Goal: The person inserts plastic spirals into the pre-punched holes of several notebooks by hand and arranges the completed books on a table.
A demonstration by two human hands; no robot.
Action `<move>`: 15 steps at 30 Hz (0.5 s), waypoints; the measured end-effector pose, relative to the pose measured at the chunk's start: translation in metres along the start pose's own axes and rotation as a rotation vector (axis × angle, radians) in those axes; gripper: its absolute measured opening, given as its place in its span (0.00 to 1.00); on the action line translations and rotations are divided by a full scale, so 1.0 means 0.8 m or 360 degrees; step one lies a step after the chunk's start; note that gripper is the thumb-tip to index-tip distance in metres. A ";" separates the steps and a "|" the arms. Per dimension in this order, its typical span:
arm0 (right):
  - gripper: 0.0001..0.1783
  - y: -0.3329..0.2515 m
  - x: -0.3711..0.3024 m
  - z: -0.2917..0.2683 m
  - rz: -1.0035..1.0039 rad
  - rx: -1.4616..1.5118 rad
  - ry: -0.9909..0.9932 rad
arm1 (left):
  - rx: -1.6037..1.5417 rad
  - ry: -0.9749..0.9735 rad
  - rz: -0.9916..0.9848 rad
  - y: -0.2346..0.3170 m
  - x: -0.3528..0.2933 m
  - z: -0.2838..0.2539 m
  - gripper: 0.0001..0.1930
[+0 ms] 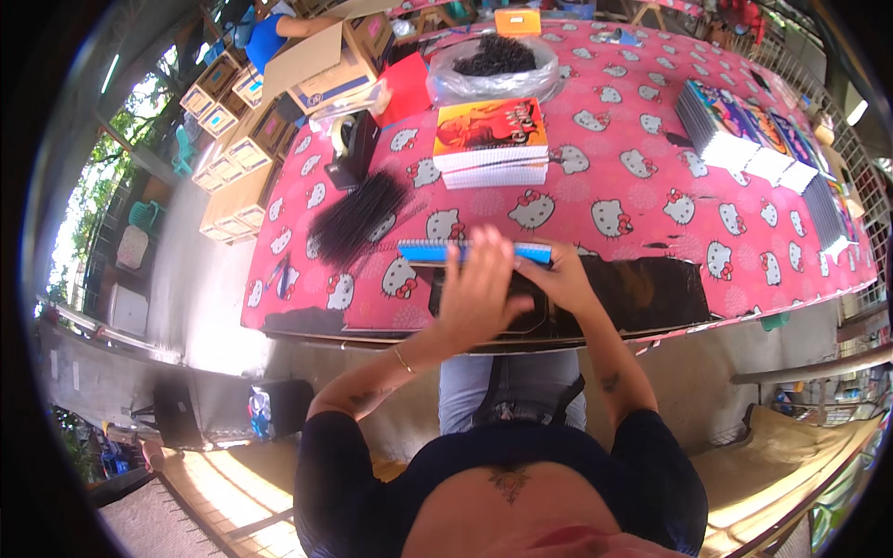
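A blue notebook (423,251) stands on its edge near the table's front, with a row of holes or coil loops along its upper side. My right hand (563,279) grips its right end, thumb on the near face. Across its middle lies my left hand (479,288), fingers stretched out and palm toward the pad. A dark mat (642,290) is under both hands. Left of the notebook is a loose bundle of thin black coils (358,219). Just beyond it sits a stack of notebooks (491,149) with an orange cover on top.
A black tape dispenser (353,153), a red sheet (406,88) and a plastic bag of black coils (498,65) lie farther back. More notebook stacks (744,135) stand at the right. Cardboard boxes (335,70) fill the upper left, beside a person in blue (270,39).
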State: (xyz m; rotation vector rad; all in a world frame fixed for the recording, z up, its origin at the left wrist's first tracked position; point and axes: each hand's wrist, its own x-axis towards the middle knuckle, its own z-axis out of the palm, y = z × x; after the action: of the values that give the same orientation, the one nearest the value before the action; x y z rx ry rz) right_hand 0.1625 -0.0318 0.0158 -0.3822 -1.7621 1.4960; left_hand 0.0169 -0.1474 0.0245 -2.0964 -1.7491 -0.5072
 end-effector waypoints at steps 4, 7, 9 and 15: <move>0.12 0.007 -0.006 -0.011 0.0064 -0.0048 -0.0133 | 0.0096 0.0097 -0.0046 -0.013 0.039 -0.013 0.42; 0.12 0.028 -0.001 -0.026 -0.0092 -0.0174 -0.0176 | -0.0199 0.0148 0.0096 0.013 -0.009 0.013 0.42; 0.12 0.028 0.001 -0.029 -0.0158 -0.0271 -0.0192 | -0.0028 0.0152 -0.0058 -0.007 0.056 -0.016 0.42; 0.14 0.000 0.000 -0.022 -0.0133 -0.0216 -0.0211 | -0.0124 0.0221 -0.0053 0.011 0.029 -0.029 0.38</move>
State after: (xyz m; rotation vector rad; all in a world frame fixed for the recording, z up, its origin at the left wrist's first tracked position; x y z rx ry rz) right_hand 0.1751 -0.0199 0.0156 -0.2793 -1.9662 1.3742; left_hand 0.0286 -0.1401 0.0556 -2.0335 -1.7136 -0.7233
